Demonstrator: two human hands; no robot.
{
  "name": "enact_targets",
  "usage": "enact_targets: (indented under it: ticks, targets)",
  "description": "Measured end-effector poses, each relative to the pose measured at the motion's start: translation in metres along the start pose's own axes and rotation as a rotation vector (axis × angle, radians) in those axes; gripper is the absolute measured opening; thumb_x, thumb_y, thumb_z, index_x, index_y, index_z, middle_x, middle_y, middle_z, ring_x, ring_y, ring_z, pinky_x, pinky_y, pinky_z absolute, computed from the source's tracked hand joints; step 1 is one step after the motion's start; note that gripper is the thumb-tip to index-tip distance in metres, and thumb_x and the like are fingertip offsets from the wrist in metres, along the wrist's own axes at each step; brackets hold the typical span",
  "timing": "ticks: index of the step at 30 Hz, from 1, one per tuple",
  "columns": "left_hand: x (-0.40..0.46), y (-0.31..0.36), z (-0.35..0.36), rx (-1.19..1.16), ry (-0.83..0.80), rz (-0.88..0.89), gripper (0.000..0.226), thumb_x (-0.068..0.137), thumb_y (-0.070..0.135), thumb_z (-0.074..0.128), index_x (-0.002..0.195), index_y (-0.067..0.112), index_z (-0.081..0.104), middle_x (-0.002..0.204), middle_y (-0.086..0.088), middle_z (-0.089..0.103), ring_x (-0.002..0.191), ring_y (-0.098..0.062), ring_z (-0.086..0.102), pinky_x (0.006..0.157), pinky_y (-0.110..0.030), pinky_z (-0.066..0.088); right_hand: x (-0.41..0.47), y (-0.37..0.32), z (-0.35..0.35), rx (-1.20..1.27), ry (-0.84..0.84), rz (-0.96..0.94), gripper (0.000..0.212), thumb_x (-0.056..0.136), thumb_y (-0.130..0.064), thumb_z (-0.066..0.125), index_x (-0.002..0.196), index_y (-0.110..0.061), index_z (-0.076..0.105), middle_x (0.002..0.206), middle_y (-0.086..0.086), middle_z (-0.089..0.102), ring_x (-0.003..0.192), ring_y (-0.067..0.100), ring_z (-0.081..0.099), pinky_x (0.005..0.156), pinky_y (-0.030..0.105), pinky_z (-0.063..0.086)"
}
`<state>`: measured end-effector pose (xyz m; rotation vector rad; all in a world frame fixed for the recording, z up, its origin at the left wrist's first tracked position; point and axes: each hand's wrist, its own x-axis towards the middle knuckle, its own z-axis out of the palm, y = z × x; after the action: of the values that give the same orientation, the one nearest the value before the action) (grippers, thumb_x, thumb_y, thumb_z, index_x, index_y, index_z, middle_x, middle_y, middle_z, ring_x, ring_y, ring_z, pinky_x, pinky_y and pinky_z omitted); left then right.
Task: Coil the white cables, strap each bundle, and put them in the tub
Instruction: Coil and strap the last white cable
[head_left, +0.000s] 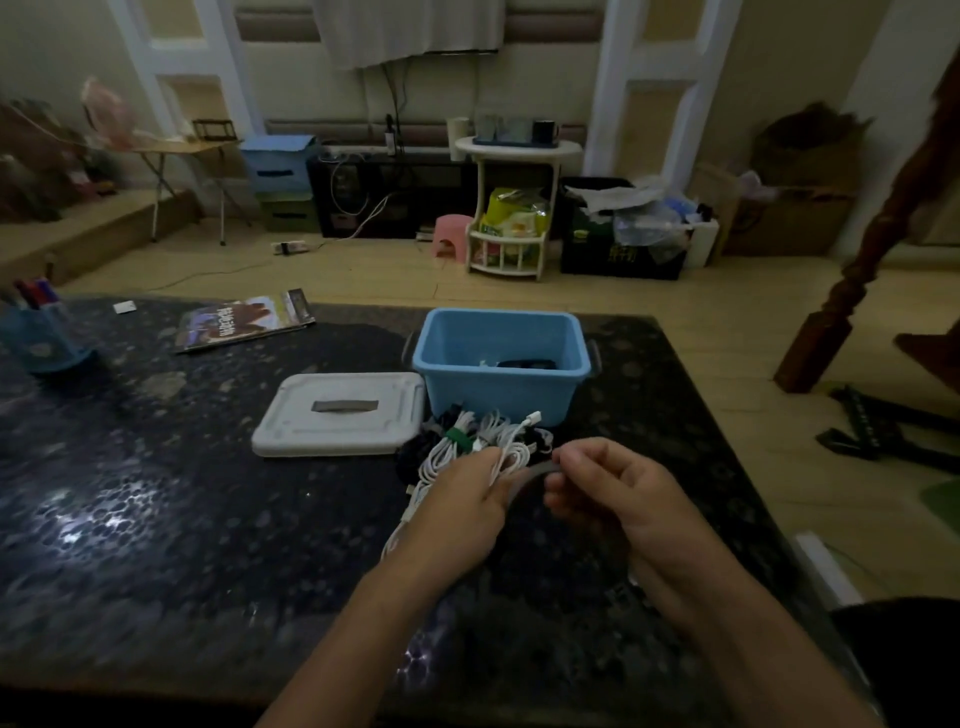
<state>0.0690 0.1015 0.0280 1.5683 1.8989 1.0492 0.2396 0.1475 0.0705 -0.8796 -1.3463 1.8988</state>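
Both forearms reach in over the dark desk (156, 493). Left hand (457, 499) grips a coiled white cable (506, 457); right hand (618, 488) pinches a grey strap (530, 475) arcing between the two hands. Just beyond the fingers lies a pile of white cables (467, 436), one banded green. Past that stands the blue tub (498, 384), its white lid (340, 413) off to the left
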Motion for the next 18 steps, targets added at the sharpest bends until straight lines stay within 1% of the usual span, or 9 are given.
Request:
enact_targets:
  ticks: [3, 5, 7, 8, 10, 12, 15, 17, 18]
  targets:
    - [0.002, 0.008, 0.003, -0.163, -0.024, 0.003, 0.030, 0.090, 0.054, 0.051, 0.095, 0.032, 0.071, 0.092, 0.006, 0.073, 0.091, -0.014, 0.069, 0.085, -0.041, 0.054, 0.001, 0.001, -0.005, 0.056, -0.064, 0.002, 0.030, 0.081, -0.018, 0.067, 0.111, -0.017, 0.072, 0.097, 0.011, 0.077, 0.086, 0.018, 0.074, 0.076, 0.025, 0.059]
    - [0.004, 0.011, 0.004, -0.186, -0.004, 0.014, 0.018, 0.091, 0.043, 0.054, 0.083, 0.037, 0.069, 0.085, 0.011, 0.071, 0.084, -0.009, 0.067, 0.079, -0.035, 0.053, 0.002, 0.000, -0.006, 0.002, -0.060, 0.012, 0.027, 0.088, -0.014, 0.064, 0.114, -0.018, 0.073, 0.101, 0.009, 0.077, 0.088, 0.017, 0.074, 0.076, 0.025, 0.058]
    - [0.007, 0.013, 0.005, -0.178, 0.007, 0.014, 0.022, 0.095, 0.023, 0.054, 0.075, 0.027, 0.063, 0.075, 0.008, 0.065, 0.071, -0.008, 0.060, 0.067, -0.037, 0.049, 0.003, 0.002, -0.004, -0.111, -0.005, -0.002, 0.020, 0.092, -0.008, 0.063, 0.107, -0.013, 0.074, 0.094, 0.008, 0.078, 0.076, 0.015, 0.072, 0.067, 0.021, 0.057]
    - [0.007, 0.014, 0.005, -0.177, 0.003, 0.002, 0.022, 0.095, 0.020, 0.054, 0.074, 0.022, 0.059, 0.073, 0.005, 0.063, 0.068, -0.009, 0.057, 0.064, -0.040, 0.047, 0.005, 0.005, -0.003, -0.174, 0.030, -0.022, 0.017, 0.093, -0.006, 0.063, 0.103, -0.011, 0.075, 0.088, 0.007, 0.077, 0.068, 0.013, 0.069, 0.061, 0.020, 0.055]
    - [0.007, 0.018, 0.007, -0.176, -0.008, -0.005, 0.022, 0.094, 0.021, 0.056, 0.072, 0.017, 0.054, 0.071, 0.000, 0.059, 0.064, -0.010, 0.052, 0.062, -0.038, 0.044, 0.008, 0.010, -0.002, -0.268, 0.101, -0.072, 0.011, 0.093, -0.007, 0.065, 0.096, -0.010, 0.076, 0.077, 0.004, 0.075, 0.056, 0.011, 0.062, 0.054, 0.019, 0.051]
    - [0.007, 0.023, 0.008, -0.186, -0.039, -0.002, 0.027, 0.095, 0.015, 0.056, 0.069, 0.017, 0.049, 0.067, -0.002, 0.053, 0.059, -0.010, 0.046, 0.057, -0.034, 0.039, 0.011, 0.012, 0.000, -0.305, 0.149, -0.101, 0.006, 0.089, -0.013, 0.071, 0.090, -0.008, 0.075, 0.072, 0.002, 0.073, 0.053, 0.010, 0.059, 0.052, 0.019, 0.048]
    - [0.006, 0.027, 0.008, -0.212, -0.103, 0.023, 0.024, 0.095, 0.012, 0.056, 0.072, 0.009, 0.049, 0.068, -0.008, 0.051, 0.059, -0.012, 0.045, 0.053, -0.034, 0.036, 0.013, 0.015, 0.003, -0.329, 0.182, -0.125, 0.013, 0.087, -0.015, 0.075, 0.085, -0.002, 0.071, 0.065, 0.001, 0.070, 0.051, 0.008, 0.058, 0.049, 0.017, 0.046]
    - [0.005, 0.030, 0.005, -0.254, -0.147, 0.000, 0.019, 0.089, 0.011, 0.057, 0.072, 0.005, 0.049, 0.065, -0.007, 0.050, 0.056, -0.013, 0.044, 0.050, -0.032, 0.035, 0.014, 0.016, 0.003, -0.319, 0.192, -0.128, 0.015, 0.087, -0.014, 0.075, 0.083, 0.000, 0.069, 0.063, 0.002, 0.070, 0.051, 0.007, 0.059, 0.048, 0.017, 0.046]
    - [0.004, 0.033, 0.004, -0.325, -0.175, -0.040, 0.016, 0.084, 0.010, 0.055, 0.071, 0.008, 0.048, 0.060, -0.003, 0.046, 0.051, -0.012, 0.041, 0.047, -0.029, 0.032, 0.014, 0.016, 0.002, -0.307, 0.190, -0.116, 0.015, 0.087, -0.014, 0.075, 0.082, -0.001, 0.069, 0.063, 0.002, 0.070, 0.051, 0.007, 0.060, 0.048, 0.017, 0.047]
